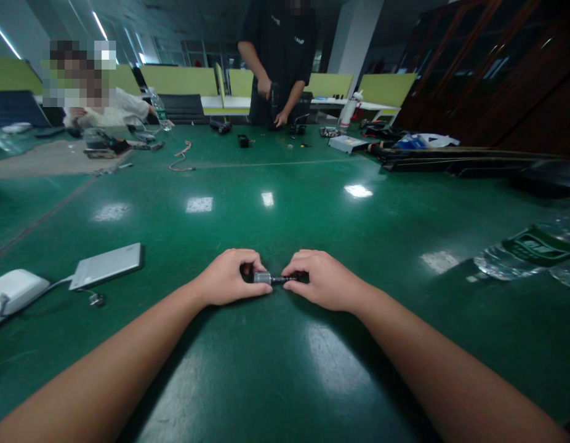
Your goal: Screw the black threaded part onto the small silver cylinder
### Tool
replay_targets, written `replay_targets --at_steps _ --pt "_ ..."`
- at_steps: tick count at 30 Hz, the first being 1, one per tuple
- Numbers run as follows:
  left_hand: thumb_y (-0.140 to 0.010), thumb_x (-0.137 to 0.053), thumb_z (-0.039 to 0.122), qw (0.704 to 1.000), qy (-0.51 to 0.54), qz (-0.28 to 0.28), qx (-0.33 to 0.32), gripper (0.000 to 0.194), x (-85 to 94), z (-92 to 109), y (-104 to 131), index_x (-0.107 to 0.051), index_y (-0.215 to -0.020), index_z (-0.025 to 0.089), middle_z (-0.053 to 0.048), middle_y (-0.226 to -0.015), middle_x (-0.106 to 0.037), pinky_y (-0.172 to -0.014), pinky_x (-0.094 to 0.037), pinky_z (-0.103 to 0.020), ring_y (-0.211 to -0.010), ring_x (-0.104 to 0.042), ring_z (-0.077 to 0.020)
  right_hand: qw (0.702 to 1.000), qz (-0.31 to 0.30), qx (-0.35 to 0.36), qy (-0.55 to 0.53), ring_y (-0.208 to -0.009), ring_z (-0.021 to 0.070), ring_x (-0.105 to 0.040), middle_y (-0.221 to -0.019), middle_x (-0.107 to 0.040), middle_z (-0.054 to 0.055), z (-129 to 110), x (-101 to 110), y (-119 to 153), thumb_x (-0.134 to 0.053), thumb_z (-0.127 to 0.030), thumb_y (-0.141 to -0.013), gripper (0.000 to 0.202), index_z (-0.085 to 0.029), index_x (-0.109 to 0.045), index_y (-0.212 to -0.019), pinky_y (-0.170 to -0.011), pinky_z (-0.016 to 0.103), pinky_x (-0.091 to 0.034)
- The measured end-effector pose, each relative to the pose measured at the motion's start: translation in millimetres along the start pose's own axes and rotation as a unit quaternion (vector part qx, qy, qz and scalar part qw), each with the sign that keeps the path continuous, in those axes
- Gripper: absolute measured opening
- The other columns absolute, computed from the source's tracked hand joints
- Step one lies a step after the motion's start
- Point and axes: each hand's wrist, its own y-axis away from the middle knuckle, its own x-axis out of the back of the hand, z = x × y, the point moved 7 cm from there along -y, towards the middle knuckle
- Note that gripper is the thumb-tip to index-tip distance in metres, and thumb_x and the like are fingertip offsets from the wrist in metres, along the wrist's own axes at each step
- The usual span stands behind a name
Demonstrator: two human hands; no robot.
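Observation:
Over the green tabletop (248, 357), a small silver metal cylinder (261, 278) with a thin dark, ribbed shaft (280, 280) lies level between my two hands. The cylinder is pinched between the thumb and fingers of my left hand (232, 277). My right hand (322, 280) closes its thumb and fingertips on the far end of the dark shaft. Part of the shaft's right end is hidden by those fingertips. Whether the cylinder and shaft are one piece or two, I cannot tell.
A silver power bank (107, 264) and a white device (17, 292) with a cable lie at left. Clear water bottles (529, 252) lie at right. Across the table, a person (280, 61) holds a power drill (274, 101); another person (109, 107) sits at far left.

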Motion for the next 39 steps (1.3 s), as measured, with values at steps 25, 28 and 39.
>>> replay_targets --at_steps 25,28,39 --pt "-0.076 -0.074 0.043 1.0 -0.005 -0.006 0.005 0.029 0.5 0.6 0.8 -0.067 -0.08 0.016 -0.001 -0.076 -0.065 -0.064 -0.04 -0.024 -0.068 -0.056 -0.0144 1.0 -0.004 -0.021 0.007 -0.08 0.0154 -0.061 -0.086 -0.068 0.005 9.2 10.2 5.5 -0.07 -0.021 -0.081 0.014 -0.019 -0.076 -0.093 -0.074 0.028 -0.045" --pt "-0.075 -0.074 0.043 1.0 -0.005 -0.005 0.007 0.028 0.6 -0.5 0.9 -0.066 -0.08 0.016 -0.001 -0.076 -0.065 -0.064 -0.04 -0.025 -0.068 -0.056 -0.0146 1.0 -0.009 -0.023 0.009 -0.079 0.0154 -0.061 -0.085 -0.068 0.004 9.6 11.3 5.5 -0.07 -0.021 -0.081 0.014 -0.019 -0.077 -0.093 -0.073 0.028 -0.045" --pt "-0.075 -0.074 0.043 1.0 0.0 -0.002 0.01 0.028 1.6 0.7 0.9 -0.066 -0.078 0.016 -0.001 -0.075 -0.065 -0.063 -0.04 -0.024 -0.067 -0.056 -0.0141 0.998 -0.02 -0.05 0.009 -0.075 0.0142 -0.06 -0.085 -0.068 0.004 23.4 18.0 9.4 -0.071 -0.02 -0.079 0.013 -0.021 -0.077 -0.091 -0.069 0.027 -0.043"
